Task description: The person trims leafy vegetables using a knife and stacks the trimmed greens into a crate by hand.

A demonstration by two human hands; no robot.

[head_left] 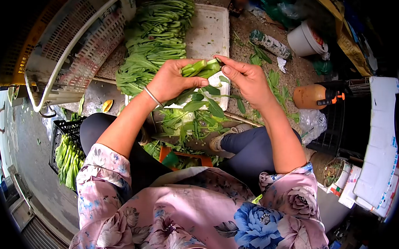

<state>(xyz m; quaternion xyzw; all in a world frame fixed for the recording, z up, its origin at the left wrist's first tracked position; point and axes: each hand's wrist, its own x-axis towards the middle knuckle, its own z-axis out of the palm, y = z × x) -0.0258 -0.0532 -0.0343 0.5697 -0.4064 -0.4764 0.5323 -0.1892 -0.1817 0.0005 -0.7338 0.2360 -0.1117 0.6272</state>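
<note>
My left hand (174, 80), with a bangle at the wrist, is wrapped round a small bunch of green stems (200, 68), whose cut ends point right and leaves hang below. At those ends is my right hand (246, 79), its thumb and forefinger pinched on something small and dark that I cannot make out. Beyond my left hand, a big pile of leafy greens (161, 38) lies in rows on a white board (209, 29).
At the left stand a white perforated basket (85, 49) and a black crate (55, 149) of greens. Loose leaves (182, 123) cover the ground by my feet. On the right are a white bucket (304, 41), an orange-capped bottle (309, 97) and white foam boxes (376, 140).
</note>
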